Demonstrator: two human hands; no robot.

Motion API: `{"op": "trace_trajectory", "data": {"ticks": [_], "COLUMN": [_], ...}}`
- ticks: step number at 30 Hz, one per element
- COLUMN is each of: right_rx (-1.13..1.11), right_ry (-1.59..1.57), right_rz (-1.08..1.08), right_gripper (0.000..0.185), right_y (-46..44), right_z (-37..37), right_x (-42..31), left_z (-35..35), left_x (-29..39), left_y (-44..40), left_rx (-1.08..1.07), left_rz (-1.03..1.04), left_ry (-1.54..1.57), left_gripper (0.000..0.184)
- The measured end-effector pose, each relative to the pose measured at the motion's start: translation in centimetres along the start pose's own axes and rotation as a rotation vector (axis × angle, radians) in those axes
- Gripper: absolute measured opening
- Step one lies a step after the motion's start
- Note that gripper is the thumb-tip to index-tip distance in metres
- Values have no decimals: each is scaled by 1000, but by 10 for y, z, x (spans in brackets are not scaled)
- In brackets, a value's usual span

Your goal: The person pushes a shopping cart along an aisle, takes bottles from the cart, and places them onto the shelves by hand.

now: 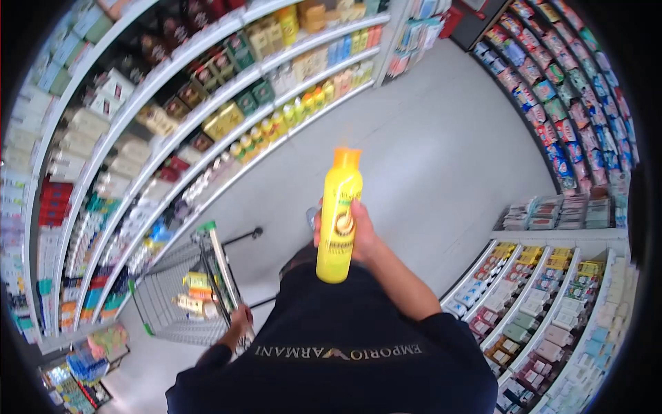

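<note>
A yellow bottle with an orange cap stands nearly upright in front of my chest. My right hand is wrapped round its middle, with the thumb on the front side and fingertips showing at the left edge. Its label has dark print and a round emblem; the small text is too blurred to read. Down to the left, my left hand is closed on the handle of a wire shopping cart. Inside the cart lie several yellow and white packages.
Long curved shelves of boxes and bottles run along the left. On the right are a rack of hanging packets and a low shelf unit of small boxes. Grey floor lies between them. A colourful display stands behind the cart.
</note>
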State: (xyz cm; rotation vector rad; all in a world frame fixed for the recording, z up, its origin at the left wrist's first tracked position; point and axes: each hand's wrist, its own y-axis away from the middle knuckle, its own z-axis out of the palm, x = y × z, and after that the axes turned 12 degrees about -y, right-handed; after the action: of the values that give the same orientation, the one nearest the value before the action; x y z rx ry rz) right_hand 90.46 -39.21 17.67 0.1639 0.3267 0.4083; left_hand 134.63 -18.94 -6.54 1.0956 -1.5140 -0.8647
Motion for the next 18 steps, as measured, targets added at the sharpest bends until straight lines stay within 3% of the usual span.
{"op": "trace_trajectory", "data": {"ticks": [1, 2, 4, 9, 11, 18], "right_rx": [-3, -1, -12, 38, 5, -22], "right_ry": [8, 17, 40, 116, 129, 135], "right_rz": [-2, 6, 21, 87, 80, 65], "right_gripper": [70, 70, 69, 67, 63, 60], "right_y": [-7, -14, -31, -94, -116, -156], "right_z": [2, 3, 4, 7, 4, -7], "right_x": [-11, -20, -41, -84, -103, -166], "left_z": [7, 12, 38, 75, 85, 98], "left_x": [2, 15, 6, -45, -84, -60], "left_y": [11, 13, 6, -55, -97, -64], "left_rx": [-64, -140, -42, 132, -67, 75], "left_rz": [474, 387, 507, 255, 310, 207], "left_ry": [-367, -503, -464, -471, -183, -409], "left_gripper": [28, 26, 26, 29, 38, 39]}}
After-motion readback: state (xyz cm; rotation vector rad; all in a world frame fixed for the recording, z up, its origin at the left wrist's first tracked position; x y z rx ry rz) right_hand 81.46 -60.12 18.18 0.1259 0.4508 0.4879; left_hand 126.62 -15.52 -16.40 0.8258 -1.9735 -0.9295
